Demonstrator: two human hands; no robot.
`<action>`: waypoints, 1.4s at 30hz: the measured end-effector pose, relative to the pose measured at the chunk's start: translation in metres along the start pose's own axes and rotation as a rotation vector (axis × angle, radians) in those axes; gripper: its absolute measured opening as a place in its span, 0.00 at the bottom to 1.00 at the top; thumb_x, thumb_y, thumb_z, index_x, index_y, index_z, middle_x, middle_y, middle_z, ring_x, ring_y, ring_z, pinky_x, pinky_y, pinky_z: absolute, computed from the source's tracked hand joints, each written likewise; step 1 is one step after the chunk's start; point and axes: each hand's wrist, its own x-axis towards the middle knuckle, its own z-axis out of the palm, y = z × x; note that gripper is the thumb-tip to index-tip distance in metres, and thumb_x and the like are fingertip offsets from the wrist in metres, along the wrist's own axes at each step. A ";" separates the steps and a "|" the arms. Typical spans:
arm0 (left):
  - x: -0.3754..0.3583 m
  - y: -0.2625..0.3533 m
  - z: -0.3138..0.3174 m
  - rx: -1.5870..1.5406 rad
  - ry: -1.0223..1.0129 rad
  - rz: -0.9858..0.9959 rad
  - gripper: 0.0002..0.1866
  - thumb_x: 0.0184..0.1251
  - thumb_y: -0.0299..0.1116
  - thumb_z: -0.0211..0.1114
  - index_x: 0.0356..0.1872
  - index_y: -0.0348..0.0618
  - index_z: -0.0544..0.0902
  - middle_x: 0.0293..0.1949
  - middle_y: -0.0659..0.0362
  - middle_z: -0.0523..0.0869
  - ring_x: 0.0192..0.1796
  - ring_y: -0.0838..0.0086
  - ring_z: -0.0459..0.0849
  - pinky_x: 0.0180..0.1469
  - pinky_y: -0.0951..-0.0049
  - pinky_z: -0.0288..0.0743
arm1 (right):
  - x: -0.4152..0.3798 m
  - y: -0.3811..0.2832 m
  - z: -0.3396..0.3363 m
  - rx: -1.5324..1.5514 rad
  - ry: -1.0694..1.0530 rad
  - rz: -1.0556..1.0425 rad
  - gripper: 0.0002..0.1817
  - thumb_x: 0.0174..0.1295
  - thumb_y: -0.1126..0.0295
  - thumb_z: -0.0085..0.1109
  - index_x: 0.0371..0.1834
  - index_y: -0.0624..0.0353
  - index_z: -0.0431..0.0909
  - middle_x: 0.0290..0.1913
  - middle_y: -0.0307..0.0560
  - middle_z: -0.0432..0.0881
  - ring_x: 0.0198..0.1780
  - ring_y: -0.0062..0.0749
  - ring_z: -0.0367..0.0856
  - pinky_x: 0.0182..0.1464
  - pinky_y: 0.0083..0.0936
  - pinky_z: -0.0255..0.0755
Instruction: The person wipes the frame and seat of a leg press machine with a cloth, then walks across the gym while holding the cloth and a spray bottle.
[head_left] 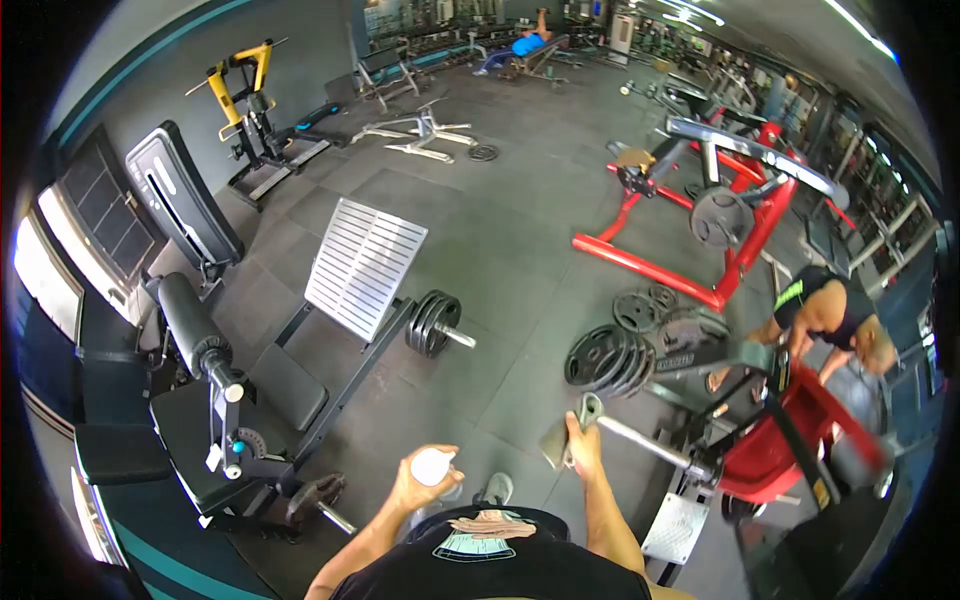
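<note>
My left hand [420, 490] is wrapped round a bottle with a round white cap [432, 466], seen almost straight from above; most of its body is hidden by my fingers. A greyish-green cloth [554, 446] is gripped in my right hand [582, 447], part of it hanging on the left and a fold sticking up above the fingers. That hand overlaps the near end of a bare metal bar [640, 441], which runs to a machine with a red seat [765, 450]. Weight plates [600, 360] are stacked just beyond it.
A person [825, 315] bends over the red-seated machine on the right. To my left stands a leg press [365, 268] with loaded plates [432, 323]. Loose plates [640, 310] lie by a red-framed machine [650, 270]. Farther off, another person [530, 43] reclines on a bench.
</note>
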 end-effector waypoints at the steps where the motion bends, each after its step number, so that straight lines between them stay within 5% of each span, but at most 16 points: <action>1: 0.025 0.009 -0.003 -0.038 0.021 0.025 0.21 0.53 0.32 0.79 0.49 0.40 0.85 0.35 0.61 0.89 0.38 0.81 0.86 0.47 0.75 0.80 | 0.029 -0.021 0.007 0.013 -0.073 -0.026 0.25 0.67 0.54 0.62 0.50 0.69 0.79 0.42 0.48 0.83 0.43 0.30 0.79 0.46 0.31 0.74; 3: 0.074 0.003 -0.001 -0.017 0.169 0.031 0.21 0.52 0.31 0.79 0.48 0.39 0.85 0.37 0.60 0.89 0.38 0.79 0.86 0.47 0.75 0.80 | 0.086 -0.063 0.014 -0.103 -0.158 -0.050 0.19 0.65 0.59 0.63 0.45 0.67 0.81 0.36 0.39 0.81 0.37 0.23 0.75 0.39 0.26 0.71; 5: 0.120 0.002 0.002 0.105 0.262 0.040 0.22 0.50 0.33 0.79 0.47 0.38 0.85 0.40 0.57 0.89 0.41 0.76 0.86 0.49 0.72 0.80 | 0.144 -0.083 0.027 0.018 -0.136 -0.323 0.16 0.66 0.62 0.63 0.44 0.67 0.81 0.33 0.36 0.80 0.34 0.21 0.73 0.36 0.25 0.70; 8: 0.191 -0.008 0.005 0.154 0.384 0.069 0.22 0.48 0.35 0.79 0.45 0.37 0.86 0.41 0.55 0.88 0.43 0.73 0.86 0.51 0.70 0.79 | 0.219 -0.129 0.028 -0.112 -0.255 -0.284 0.14 0.65 0.65 0.62 0.45 0.67 0.81 0.33 0.35 0.81 0.33 0.19 0.74 0.36 0.23 0.69; 12: 0.308 -0.027 -0.002 0.203 0.415 0.038 0.20 0.48 0.35 0.78 0.43 0.37 0.86 0.39 0.53 0.88 0.41 0.71 0.87 0.48 0.70 0.80 | 0.334 -0.129 0.038 -0.052 -0.199 -0.198 0.22 0.63 0.66 0.63 0.56 0.69 0.77 0.50 0.48 0.84 0.50 0.30 0.79 0.56 0.28 0.71; 16: 0.446 -0.016 0.011 0.196 0.351 -0.063 0.21 0.49 0.38 0.79 0.42 0.36 0.86 0.39 0.54 0.89 0.40 0.70 0.88 0.47 0.69 0.81 | 0.411 -0.153 0.032 0.033 -0.018 -0.196 0.22 0.66 0.64 0.63 0.58 0.67 0.77 0.50 0.47 0.84 0.51 0.29 0.79 0.56 0.27 0.71; 21: 0.635 0.014 0.051 0.191 0.167 0.076 0.25 0.51 0.39 0.80 0.48 0.37 0.85 0.45 0.52 0.88 0.48 0.69 0.87 0.54 0.69 0.80 | 0.531 -0.161 -0.015 -0.188 0.181 -0.083 0.17 0.70 0.62 0.59 0.53 0.64 0.80 0.44 0.43 0.84 0.43 0.28 0.80 0.47 0.27 0.74; 24: 0.740 0.051 0.070 0.145 0.017 0.169 0.22 0.54 0.37 0.78 0.49 0.40 0.85 0.47 0.55 0.88 0.48 0.71 0.87 0.55 0.70 0.79 | 0.607 -0.156 -0.017 0.014 0.293 -0.067 0.14 0.70 0.65 0.58 0.51 0.63 0.79 0.40 0.41 0.83 0.39 0.26 0.78 0.43 0.26 0.73; 30: 0.941 0.069 0.126 0.166 -0.107 0.159 0.18 0.56 0.31 0.75 0.48 0.42 0.84 0.47 0.58 0.88 0.44 0.78 0.86 0.53 0.73 0.79 | 0.811 -0.152 0.021 0.075 0.290 -0.065 0.18 0.69 0.67 0.60 0.58 0.64 0.76 0.48 0.42 0.82 0.47 0.26 0.78 0.51 0.25 0.72; 34: 1.045 0.086 0.153 0.194 -0.014 0.088 0.18 0.54 0.32 0.75 0.47 0.41 0.85 0.45 0.58 0.89 0.46 0.76 0.86 0.54 0.72 0.78 | 0.965 -0.224 0.071 0.074 0.164 -0.101 0.18 0.69 0.65 0.61 0.57 0.62 0.78 0.47 0.40 0.83 0.47 0.24 0.77 0.52 0.25 0.72; 37: 1.128 0.099 0.148 0.092 0.073 0.107 0.18 0.54 0.32 0.76 0.46 0.41 0.85 0.44 0.58 0.89 0.48 0.76 0.86 0.54 0.72 0.78 | 1.058 -0.342 0.119 0.144 0.037 -0.176 0.20 0.69 0.62 0.60 0.58 0.61 0.78 0.47 0.42 0.83 0.49 0.25 0.77 0.55 0.28 0.71; 42: 1.244 0.104 0.138 -0.068 0.299 0.059 0.16 0.54 0.26 0.74 0.45 0.37 0.84 0.44 0.58 0.89 0.45 0.79 0.85 0.51 0.75 0.79 | 1.209 -0.455 0.175 -0.089 -0.190 -0.226 0.23 0.69 0.61 0.58 0.60 0.66 0.76 0.50 0.45 0.84 0.52 0.29 0.77 0.58 0.28 0.69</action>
